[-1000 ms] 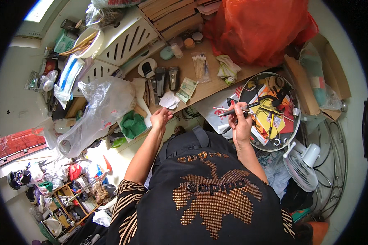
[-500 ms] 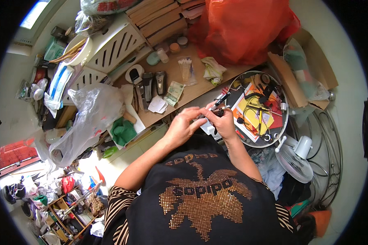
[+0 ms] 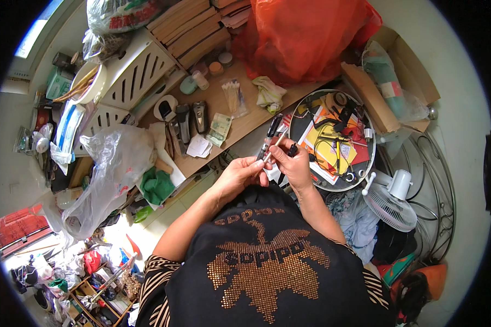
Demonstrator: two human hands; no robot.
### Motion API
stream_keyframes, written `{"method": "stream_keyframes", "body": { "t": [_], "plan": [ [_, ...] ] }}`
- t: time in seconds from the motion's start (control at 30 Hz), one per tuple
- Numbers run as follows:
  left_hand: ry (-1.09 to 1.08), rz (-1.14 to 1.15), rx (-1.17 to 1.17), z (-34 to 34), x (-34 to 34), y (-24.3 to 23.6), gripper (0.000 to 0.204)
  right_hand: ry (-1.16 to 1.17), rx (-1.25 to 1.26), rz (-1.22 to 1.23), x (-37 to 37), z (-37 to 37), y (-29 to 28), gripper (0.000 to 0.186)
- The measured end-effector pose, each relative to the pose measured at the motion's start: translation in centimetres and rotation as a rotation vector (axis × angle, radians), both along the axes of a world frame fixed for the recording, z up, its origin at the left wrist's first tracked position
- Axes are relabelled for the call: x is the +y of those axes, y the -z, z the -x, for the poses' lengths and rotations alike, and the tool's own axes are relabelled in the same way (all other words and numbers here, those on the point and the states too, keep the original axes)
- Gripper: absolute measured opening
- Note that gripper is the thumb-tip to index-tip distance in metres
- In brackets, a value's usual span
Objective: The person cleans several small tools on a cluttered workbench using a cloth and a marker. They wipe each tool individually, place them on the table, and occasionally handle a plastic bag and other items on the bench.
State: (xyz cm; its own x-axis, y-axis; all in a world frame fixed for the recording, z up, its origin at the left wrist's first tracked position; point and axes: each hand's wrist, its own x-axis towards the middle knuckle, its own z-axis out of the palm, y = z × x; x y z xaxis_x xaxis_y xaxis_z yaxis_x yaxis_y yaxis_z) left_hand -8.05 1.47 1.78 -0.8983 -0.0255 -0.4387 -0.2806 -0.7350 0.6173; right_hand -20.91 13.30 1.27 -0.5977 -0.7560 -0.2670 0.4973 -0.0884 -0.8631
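Note:
My left hand [image 3: 245,173] and my right hand [image 3: 293,169] meet over my black top [image 3: 229,300]. The left fingers pinch the lower end of a slim pen-like item [image 3: 273,128] with a black top and clear barrel. My right hand grips a bundle with a pale stick [image 3: 282,135] and a black pen [image 3: 292,149]; exactly which fingers hold each is unclear. A round tray [image 3: 297,101] of pens, cables, tape and coloured papers sits just to their right. On the wooden desk [image 3: 240,122] ahead lie shavers [image 3: 199,117], a banknote [image 3: 220,128], white paper slips and cotton swabs.
A red bag [image 3: 305,38] and book stacks [image 3: 185,30] stand at the back. A cardboard box [image 3: 360,98] is at right, above a white fan [image 3: 393,204]. A clear plastic bag [image 3: 103,180] hangs at left; piled clutter [image 3: 82,283] covers the lower left.
My left hand has moved right to join my right hand and take hold of the pens. My right hand has shifted left, with the pens now pointing upward. The whole view has shifted slightly.

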Motion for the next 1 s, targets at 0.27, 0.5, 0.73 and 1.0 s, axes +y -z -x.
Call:
{"method": "stream_keyframes", "body": {
  "t": [0.27, 0.5, 0.73, 1.0],
  "plan": [
    [-0.027, -0.152, 0.085, -0.2, 0.0, 0.2, 0.030, 0.074, 0.135, 0.110, -0.2, -0.3, 0.0, 0.027],
    [-0.081, -0.196, 0.091, -0.3, 0.2, 0.3, 0.027, 0.181, 0.444, 0.179, -0.4, -0.5, -0.5, 0.026],
    [-0.121, -0.155, 0.058, -1.1, -0.4, 0.8, 0.029, 0.127, 0.766, -0.041, -1.7, -1.1, 0.3, 0.027],
    [-0.147, 1.422, 0.036, -5.1, -4.5, 5.3, 0.017, 0.168, 0.313, -0.036, -3.2, -1.2, 2.5, 0.012]
  ]
}}
